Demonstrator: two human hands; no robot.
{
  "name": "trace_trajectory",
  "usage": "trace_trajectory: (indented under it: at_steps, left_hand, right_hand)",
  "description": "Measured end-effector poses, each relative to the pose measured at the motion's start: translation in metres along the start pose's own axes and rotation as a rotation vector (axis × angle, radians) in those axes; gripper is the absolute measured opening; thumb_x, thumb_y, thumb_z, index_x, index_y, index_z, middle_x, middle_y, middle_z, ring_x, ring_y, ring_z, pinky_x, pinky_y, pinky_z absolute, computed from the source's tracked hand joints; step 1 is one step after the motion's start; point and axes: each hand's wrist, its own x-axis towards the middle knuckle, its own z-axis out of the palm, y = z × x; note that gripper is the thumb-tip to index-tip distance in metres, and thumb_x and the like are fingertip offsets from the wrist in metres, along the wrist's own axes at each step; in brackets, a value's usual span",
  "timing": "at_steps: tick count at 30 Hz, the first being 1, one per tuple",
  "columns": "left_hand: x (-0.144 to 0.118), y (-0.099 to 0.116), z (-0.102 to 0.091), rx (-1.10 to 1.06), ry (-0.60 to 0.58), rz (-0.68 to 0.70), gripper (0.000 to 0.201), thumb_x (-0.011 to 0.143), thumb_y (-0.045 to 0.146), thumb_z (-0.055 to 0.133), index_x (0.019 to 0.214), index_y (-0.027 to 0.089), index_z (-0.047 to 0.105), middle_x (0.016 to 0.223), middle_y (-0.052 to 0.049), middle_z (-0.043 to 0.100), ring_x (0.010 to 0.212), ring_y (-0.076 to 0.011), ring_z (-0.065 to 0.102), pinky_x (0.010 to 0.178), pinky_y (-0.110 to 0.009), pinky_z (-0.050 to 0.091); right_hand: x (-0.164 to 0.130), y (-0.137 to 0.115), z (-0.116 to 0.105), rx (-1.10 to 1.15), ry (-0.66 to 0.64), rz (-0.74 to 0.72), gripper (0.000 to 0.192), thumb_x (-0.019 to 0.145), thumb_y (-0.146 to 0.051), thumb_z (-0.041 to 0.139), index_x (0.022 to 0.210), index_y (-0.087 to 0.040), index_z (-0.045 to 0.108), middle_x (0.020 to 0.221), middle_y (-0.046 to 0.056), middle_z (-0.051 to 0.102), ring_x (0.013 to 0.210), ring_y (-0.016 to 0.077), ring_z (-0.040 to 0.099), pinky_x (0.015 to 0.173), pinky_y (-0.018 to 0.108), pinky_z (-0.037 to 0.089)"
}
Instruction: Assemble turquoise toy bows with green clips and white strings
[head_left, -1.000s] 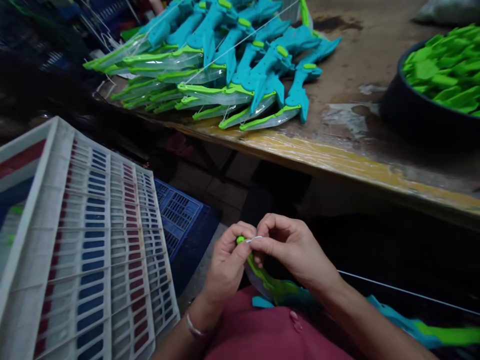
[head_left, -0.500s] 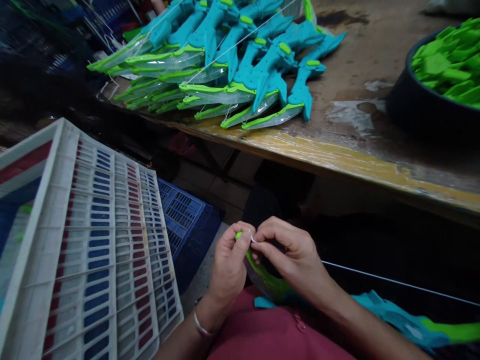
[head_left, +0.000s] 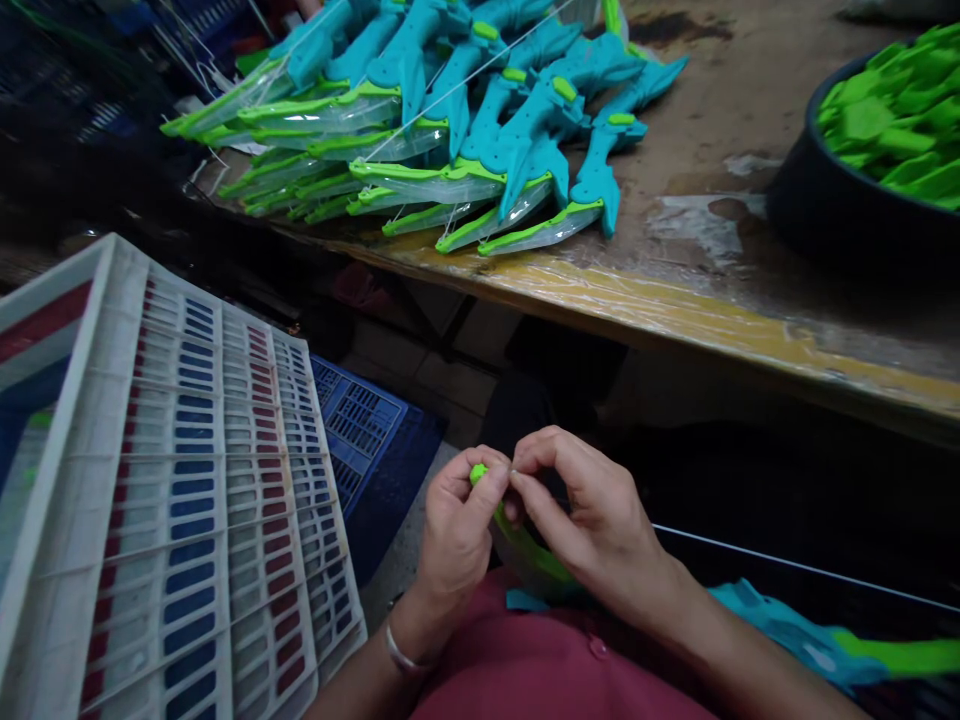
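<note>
A toy bow with a teal grip [head_left: 795, 632] and green limbs lies across my lap. My left hand [head_left: 461, 520] is closed around the tip of its near limb, and a bit of the green end [head_left: 478, 473] pokes out between thumb and fingers. Right against it, my right hand [head_left: 581, 500] pinches the end of a white string, which is mostly hidden by the fingertips. A taut white string [head_left: 810, 568] runs off to the right behind my right wrist. My forearm covers the middle of the bow.
Several similar toy bows [head_left: 536, 140] are piled on the worn table [head_left: 720, 110]. A black tub [head_left: 832, 215] of green plastic parts [head_left: 892, 120] stands at the right. To my left are a white slatted crate [head_left: 225, 480] and a blue crate [head_left: 375, 440] on the floor.
My right hand has shifted slightly, its fingertips closing in on the string end, so less white string shows. The left hand keeps its hold. The view has shifted a little.
</note>
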Motion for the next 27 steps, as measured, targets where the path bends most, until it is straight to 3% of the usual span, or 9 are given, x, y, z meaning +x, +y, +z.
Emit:
trace_trajectory:
  at_steps: [2, 4, 10, 18, 21, 27]
  left_hand:
    - [-0.0002, -0.0020, -0.0021, 0.034, -0.048, 0.017, 0.019, 0.097, 0.027, 0.069, 0.081, 0.018, 0.068, 0.073, 0.003, 0.060, 0.058, -0.0075, 0.055, 0.056, -0.019, 0.045]
    - [0.0003, -0.0032, -0.0039, 0.030, -0.097, 0.030, 0.019, 0.100, 0.028, 0.065, 0.083, 0.019, 0.067, 0.073, 0.003, 0.058, 0.058, -0.0078, 0.054, 0.056, -0.020, 0.045]
    - [0.0010, -0.0025, -0.0043, -0.041, -0.132, 0.021, 0.016, 0.099, 0.028, 0.066, 0.086, 0.018, 0.067, 0.077, 0.002, 0.057, 0.059, -0.0075, 0.053, 0.055, -0.020, 0.046]
    - [0.0006, -0.0028, -0.0063, 0.035, -0.095, 0.019, 0.020, 0.099, 0.029, 0.066, 0.083, 0.017, 0.067, 0.074, 0.002, 0.056, 0.063, -0.0077, 0.051, 0.059, -0.018, 0.045]
    - [0.0010, -0.0021, -0.0052, 0.010, -0.091, 0.011, 0.019, 0.099, 0.028, 0.067, 0.083, 0.018, 0.067, 0.075, 0.002, 0.056, 0.063, -0.0079, 0.051, 0.059, -0.018, 0.045]
    - [0.0021, 0.0000, 0.0005, -0.096, -0.109, -0.016, 0.021, 0.097, 0.029, 0.068, 0.081, 0.016, 0.067, 0.071, 0.002, 0.054, 0.058, -0.0083, 0.051, 0.054, -0.020, 0.044]
  right_hand:
    - [-0.0018, 0.0003, -0.0003, 0.063, 0.002, 0.140, 0.007, 0.099, -0.016, 0.060, 0.093, -0.019, 0.059, 0.077, -0.002, 0.062, 0.067, 0.0107, 0.060, 0.063, 0.025, 0.048]
    - [-0.0019, 0.0012, -0.0004, 0.072, 0.010, 0.161, 0.008, 0.098, -0.017, 0.063, 0.090, -0.019, 0.061, 0.077, -0.002, 0.062, 0.068, 0.0108, 0.061, 0.064, 0.025, 0.048]
    - [-0.0025, 0.0004, 0.0003, -0.097, 0.039, -0.131, 0.014, 0.100, -0.007, 0.057, 0.090, -0.015, 0.064, 0.082, 0.003, 0.062, 0.078, 0.0132, 0.057, 0.071, 0.028, 0.048]
    - [-0.0062, 0.0044, 0.0054, -0.280, 0.003, -0.229, 0.015, 0.100, -0.008, 0.053, 0.087, -0.015, 0.054, 0.081, 0.005, 0.058, 0.076, 0.0156, 0.052, 0.067, 0.031, 0.045]
    - [-0.0055, 0.0055, 0.0059, -0.169, -0.013, -0.145, 0.016, 0.102, -0.011, 0.050, 0.087, -0.017, 0.053, 0.081, 0.003, 0.058, 0.075, 0.0142, 0.054, 0.067, 0.030, 0.045]
    - [-0.0067, 0.0036, 0.0053, 0.301, -0.057, 0.209, 0.020, 0.107, -0.026, 0.048, 0.089, -0.020, 0.054, 0.080, -0.001, 0.060, 0.067, 0.0103, 0.062, 0.063, 0.026, 0.051]
